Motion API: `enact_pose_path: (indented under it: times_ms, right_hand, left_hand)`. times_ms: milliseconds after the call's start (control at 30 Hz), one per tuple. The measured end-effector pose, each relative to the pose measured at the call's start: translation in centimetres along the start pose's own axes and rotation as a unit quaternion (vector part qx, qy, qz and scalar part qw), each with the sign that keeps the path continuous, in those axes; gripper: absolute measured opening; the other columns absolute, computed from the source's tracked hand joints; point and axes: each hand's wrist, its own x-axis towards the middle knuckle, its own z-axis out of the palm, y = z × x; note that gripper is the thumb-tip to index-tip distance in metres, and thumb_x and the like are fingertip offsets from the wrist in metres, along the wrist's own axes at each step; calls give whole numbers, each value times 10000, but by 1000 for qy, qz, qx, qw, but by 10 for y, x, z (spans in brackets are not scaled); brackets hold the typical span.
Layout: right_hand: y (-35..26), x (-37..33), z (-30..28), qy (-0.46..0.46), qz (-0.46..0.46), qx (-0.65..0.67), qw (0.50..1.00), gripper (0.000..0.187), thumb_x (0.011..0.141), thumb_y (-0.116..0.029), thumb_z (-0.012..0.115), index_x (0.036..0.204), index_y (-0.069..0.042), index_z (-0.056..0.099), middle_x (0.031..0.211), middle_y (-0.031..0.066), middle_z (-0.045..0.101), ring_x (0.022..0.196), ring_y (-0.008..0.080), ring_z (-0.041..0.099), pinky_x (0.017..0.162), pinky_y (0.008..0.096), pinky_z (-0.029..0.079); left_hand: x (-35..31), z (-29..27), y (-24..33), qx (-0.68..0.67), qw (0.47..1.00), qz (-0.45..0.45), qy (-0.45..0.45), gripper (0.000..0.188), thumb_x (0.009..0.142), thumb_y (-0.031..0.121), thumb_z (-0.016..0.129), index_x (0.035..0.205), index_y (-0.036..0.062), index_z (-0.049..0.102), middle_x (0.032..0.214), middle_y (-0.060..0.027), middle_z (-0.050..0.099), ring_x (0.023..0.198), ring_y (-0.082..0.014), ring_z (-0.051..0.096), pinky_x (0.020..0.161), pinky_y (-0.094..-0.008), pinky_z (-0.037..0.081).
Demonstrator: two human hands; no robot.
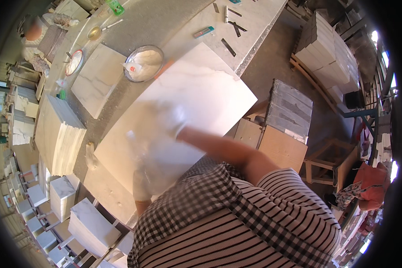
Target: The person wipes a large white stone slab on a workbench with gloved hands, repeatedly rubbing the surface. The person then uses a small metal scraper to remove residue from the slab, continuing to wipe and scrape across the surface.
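A large white tile with faint grey veins (210,85) lies slantwise across the workbench in front of me. Over its middle is my right hand (169,115), in a pale glove and smeared by motion. Whether it holds anything cannot be made out. My left hand (140,172), also in a pale glove, is at the tile's near edge; its fingers are blurred against the surface. Just beyond the tile stands a round bowl of white powder or paste (149,60), with a small white squeeze bottle (132,69) leaning in it.
Another veined tile (96,80) lies to the left, beyond a tall tile stack (58,134). Black strips (228,47) and a teal case (203,31) lie on the far bench. Right are a cardboard box (281,149) and a wooden stand (328,165). People work at far left and right.
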Motion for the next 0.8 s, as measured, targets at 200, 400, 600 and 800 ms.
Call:
enact_pose_path:
  times_ms: [200, 400, 600, 800]
  right_hand:
    - [43, -7, -53, -79, 61, 75, 992, 334, 998, -274, 501, 1228, -52, 598, 1155, 166, 648, 1102, 247, 618, 921, 393, 504]
    - [116, 45, -138, 46, 172, -151, 972, 400, 996, -321, 505, 1188, 21, 583, 999, 170, 676, 839, 282, 689, 640, 419, 546]
    - [-35, -104, 25, -112, -109, 141, 978, 369, 969, -321, 531, 1250, -86, 572, 1138, 128, 634, 1035, 287, 634, 852, 439, 521]
    - [161, -47, -132, 28, 179, 61, 982, 465, 950, -361, 569, 1340, -109, 585, 1112, 149, 663, 1020, 269, 671, 827, 422, 547]
  left_hand:
    - [-3, -16, 8, 135, 987, 81, -38, 430, 994, 250, 515, 1310, -40, 540, 1188, -153, 651, 1092, -262, 611, 947, -356, 479]
    - [-41, -8, -2, -174, 975, -99, 96, 822, 828, 583, 721, 1429, 101, 433, 1233, -109, 577, 1065, -266, 597, 889, -400, 536]
    - [-6, -43, -17, 205, 973, 104, 1, 406, 925, 55, 537, 1312, -66, 537, 1096, -204, 662, 972, -337, 634, 801, -400, 497]
    - [-10, -52, -22, 243, 959, 144, 4, 404, 917, 31, 544, 1312, -56, 550, 1178, -210, 645, 1037, -312, 620, 853, -400, 481]
